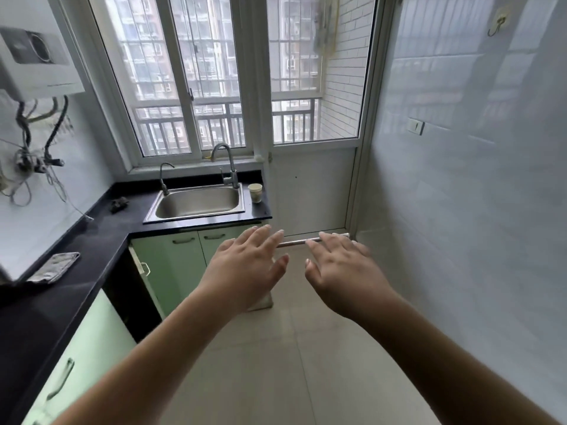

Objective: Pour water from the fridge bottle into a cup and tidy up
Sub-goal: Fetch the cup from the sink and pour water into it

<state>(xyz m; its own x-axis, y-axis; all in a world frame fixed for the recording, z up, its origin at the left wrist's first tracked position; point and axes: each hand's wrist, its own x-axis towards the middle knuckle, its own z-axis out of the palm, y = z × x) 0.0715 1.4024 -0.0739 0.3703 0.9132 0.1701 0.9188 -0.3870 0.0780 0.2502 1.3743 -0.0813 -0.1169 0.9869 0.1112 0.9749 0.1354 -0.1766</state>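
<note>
A pale paper cup (255, 192) stands upright on the black counter (92, 240), just right of the steel sink (198, 202) and near the counter's right end. My left hand (248, 265) and my right hand (340, 271) are stretched out in front of me over the floor, palms down, fingers spread, holding nothing. Both hands are well short of the cup. No bottle and no fridge are in view.
Two taps (228, 167) rise behind the sink. A folded cloth (55, 267) and a small dark object (119, 204) lie on the L-shaped counter. Green cabinets (181, 259) run below it. A tiled wall (460, 210) closes the right side; a balcony door (313, 191) is ahead.
</note>
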